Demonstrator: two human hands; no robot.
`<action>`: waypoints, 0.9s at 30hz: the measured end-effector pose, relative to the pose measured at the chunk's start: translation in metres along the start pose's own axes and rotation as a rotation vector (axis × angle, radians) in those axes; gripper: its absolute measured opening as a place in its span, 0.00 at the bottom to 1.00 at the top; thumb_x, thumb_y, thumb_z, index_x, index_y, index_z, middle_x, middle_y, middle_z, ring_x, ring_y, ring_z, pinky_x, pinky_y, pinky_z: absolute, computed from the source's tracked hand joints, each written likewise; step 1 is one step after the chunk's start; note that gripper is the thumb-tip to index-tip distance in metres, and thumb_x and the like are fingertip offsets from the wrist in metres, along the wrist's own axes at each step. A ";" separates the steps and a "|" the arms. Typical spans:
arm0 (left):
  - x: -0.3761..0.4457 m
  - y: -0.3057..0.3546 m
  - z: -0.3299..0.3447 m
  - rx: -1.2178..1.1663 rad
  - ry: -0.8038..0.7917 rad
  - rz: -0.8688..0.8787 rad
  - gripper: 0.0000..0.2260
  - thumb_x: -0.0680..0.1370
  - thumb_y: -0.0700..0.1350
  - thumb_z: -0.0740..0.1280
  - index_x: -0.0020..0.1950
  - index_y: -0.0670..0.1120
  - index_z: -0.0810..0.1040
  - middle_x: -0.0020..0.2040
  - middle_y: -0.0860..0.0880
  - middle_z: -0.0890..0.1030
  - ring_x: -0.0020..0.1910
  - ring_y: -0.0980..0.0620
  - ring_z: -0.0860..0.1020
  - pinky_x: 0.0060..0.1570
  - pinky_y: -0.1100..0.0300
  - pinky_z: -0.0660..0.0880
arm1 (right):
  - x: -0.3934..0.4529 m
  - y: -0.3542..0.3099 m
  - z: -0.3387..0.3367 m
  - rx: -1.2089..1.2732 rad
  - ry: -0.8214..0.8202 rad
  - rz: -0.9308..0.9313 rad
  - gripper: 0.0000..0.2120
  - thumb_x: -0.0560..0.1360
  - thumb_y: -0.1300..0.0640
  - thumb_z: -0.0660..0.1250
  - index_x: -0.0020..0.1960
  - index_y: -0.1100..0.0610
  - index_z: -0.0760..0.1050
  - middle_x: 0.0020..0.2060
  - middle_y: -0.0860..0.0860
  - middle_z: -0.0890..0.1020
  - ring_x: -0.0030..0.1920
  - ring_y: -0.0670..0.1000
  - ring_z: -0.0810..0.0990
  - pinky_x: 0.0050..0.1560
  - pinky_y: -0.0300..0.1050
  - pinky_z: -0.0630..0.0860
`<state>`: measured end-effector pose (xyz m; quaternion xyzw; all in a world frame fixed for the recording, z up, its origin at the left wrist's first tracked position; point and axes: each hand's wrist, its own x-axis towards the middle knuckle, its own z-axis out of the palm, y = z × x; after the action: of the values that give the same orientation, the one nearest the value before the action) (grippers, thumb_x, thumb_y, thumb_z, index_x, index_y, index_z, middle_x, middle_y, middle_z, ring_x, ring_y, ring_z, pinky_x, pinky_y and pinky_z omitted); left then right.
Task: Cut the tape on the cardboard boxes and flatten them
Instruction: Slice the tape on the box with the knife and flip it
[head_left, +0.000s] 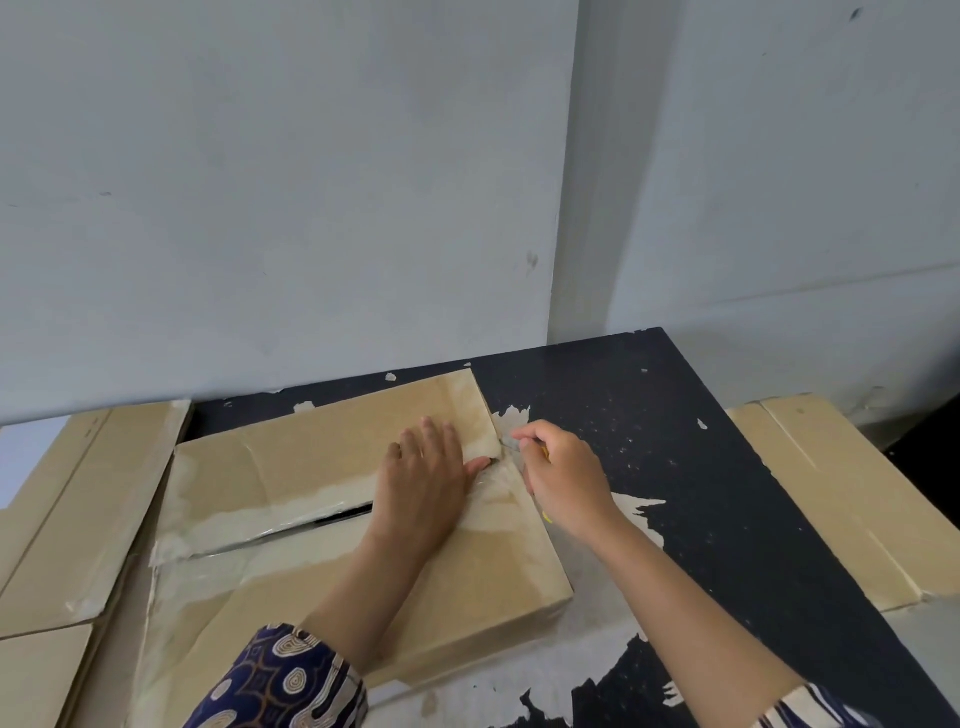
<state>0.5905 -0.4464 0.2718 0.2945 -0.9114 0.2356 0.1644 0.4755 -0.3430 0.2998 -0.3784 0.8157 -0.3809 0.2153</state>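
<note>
Cardboard box (332, 499) lies at the centre of the frame on a worn black table (675, 441), its taped middle seam split open along the left half. The left hand (423, 483) presses flat on the lid, fingers straight and close together, thumb at the right edge. The right hand (563, 475), just beside it, curls around a yellow-handled cutter (519, 444) whose tip meets the tape (493, 483) at the box's right edge. Flat cardboard (78, 499) lies at the left; another box (852, 493) sits at the right.
</note>
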 end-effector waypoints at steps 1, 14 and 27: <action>-0.001 0.000 0.001 0.004 0.017 -0.003 0.31 0.80 0.57 0.45 0.45 0.40 0.83 0.43 0.40 0.83 0.31 0.44 0.80 0.27 0.61 0.72 | 0.000 0.000 -0.001 0.002 -0.005 0.003 0.13 0.79 0.57 0.54 0.55 0.52 0.76 0.29 0.40 0.71 0.41 0.50 0.75 0.47 0.47 0.73; -0.005 -0.002 0.011 -0.032 0.201 -0.088 0.27 0.83 0.55 0.48 0.46 0.42 0.82 0.44 0.45 0.83 0.36 0.46 0.80 0.28 0.59 0.73 | -0.007 -0.003 0.004 -0.040 0.025 0.021 0.14 0.79 0.57 0.54 0.57 0.50 0.77 0.41 0.47 0.81 0.44 0.51 0.77 0.46 0.45 0.72; 0.028 -0.022 -0.013 -0.275 0.420 -0.071 0.18 0.79 0.50 0.60 0.32 0.46 0.77 0.28 0.52 0.77 0.25 0.49 0.74 0.30 0.57 0.70 | -0.022 0.022 -0.010 0.338 0.148 0.101 0.08 0.80 0.58 0.55 0.55 0.51 0.71 0.31 0.50 0.77 0.31 0.48 0.77 0.32 0.41 0.73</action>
<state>0.5842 -0.4684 0.3025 0.2459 -0.8698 0.1595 0.3970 0.4732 -0.3119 0.2896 -0.2662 0.7716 -0.5281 0.2341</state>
